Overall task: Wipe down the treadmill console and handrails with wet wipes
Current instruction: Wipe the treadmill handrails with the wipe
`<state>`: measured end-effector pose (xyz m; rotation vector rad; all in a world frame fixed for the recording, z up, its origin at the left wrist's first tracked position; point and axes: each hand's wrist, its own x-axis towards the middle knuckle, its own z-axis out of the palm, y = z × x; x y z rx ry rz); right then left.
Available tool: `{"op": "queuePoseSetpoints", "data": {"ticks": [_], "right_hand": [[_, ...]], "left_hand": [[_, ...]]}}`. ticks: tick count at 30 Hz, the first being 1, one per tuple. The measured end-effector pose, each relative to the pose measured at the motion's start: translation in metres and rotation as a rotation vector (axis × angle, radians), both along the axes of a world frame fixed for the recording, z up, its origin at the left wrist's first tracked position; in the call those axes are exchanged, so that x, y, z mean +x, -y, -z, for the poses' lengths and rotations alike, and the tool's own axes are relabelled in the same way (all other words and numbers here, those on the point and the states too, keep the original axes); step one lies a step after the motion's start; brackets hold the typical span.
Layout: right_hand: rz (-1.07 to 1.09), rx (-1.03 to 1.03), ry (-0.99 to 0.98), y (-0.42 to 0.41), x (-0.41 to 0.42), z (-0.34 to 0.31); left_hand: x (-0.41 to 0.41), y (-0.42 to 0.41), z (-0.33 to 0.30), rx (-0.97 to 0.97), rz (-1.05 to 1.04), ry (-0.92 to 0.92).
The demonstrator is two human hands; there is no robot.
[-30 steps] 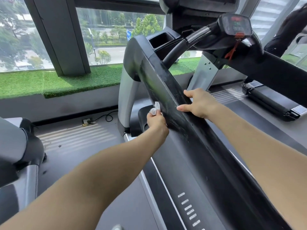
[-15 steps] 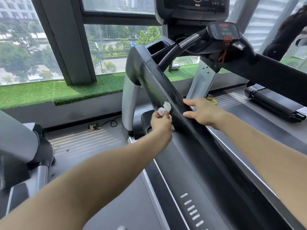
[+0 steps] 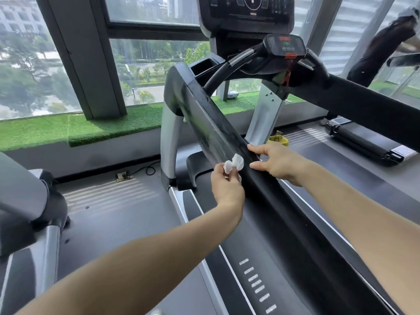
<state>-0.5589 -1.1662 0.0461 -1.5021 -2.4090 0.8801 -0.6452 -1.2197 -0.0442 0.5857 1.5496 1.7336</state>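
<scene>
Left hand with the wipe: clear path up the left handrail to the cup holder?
Probably yes. The left hand pinches the wet wipe beside the left handrail, and nothing lies on the rail up to the cup holder; the right hand rests lower down.

Single view on my feed, head-mounted, wide-angle. I look forward and down from behind the rear end of the left handrail (image 3: 218, 137), which runs away from the lens up toward the console (image 3: 245, 12) at the top edge. Close range: both forearms enter from the bottom corners and reach the rail mid-frame. The camera faces the window wall (image 3: 79, 57) beyond the console. Straight lines bow near the frame edges. No second view shares the scene.
</scene>
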Motion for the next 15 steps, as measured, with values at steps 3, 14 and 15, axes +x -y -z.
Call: {"op": "queuePoseSetpoints", "data": {"ticks": [3, 14, 15], "right_hand": [[0.016, -0.016, -0.002, 0.004, 0.007, 0.002], [0.012, 0.020, -0.017, 0.009, 0.009, 0.001], [-0.001, 0.021, -0.022, 0.009, 0.009, 0.002]], "left_hand": [[-0.018, -0.022, -0.010, -0.008, -0.032, -0.085], [-0.014, -0.021, -0.015, 0.012, 0.052, -0.260], [-0.005, -0.010, -0.011, 0.023, 0.074, -0.240]]}}
